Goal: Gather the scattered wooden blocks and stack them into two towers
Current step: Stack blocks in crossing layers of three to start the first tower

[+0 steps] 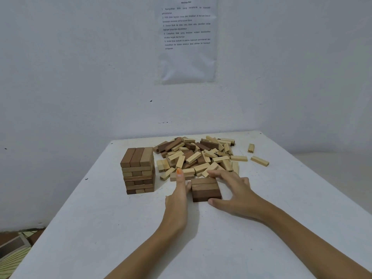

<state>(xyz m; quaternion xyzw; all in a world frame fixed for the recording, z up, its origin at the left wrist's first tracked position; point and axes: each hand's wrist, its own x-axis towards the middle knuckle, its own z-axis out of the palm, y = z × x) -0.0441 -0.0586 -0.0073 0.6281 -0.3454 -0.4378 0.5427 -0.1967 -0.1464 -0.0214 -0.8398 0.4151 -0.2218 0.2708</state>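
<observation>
A finished-looking tower (138, 170) of several layers of brown and pale blocks stands at the left of the white table (112, 228). To its right lies a loose pile of wooden blocks (198, 156). In front of the pile, three dark blocks lie side by side as one flat layer (205, 189). My left hand (178, 196) presses its straight fingers against the layer's left side. My right hand (235, 193) spreads around the layer's right side, fingers at its far corner and thumb at its near corner.
Two pale stray blocks (259, 160) (251, 148) lie right of the pile. A printed sheet (187, 40) hangs on the white wall behind. The table's left edge drops to a patterned floor (14, 256).
</observation>
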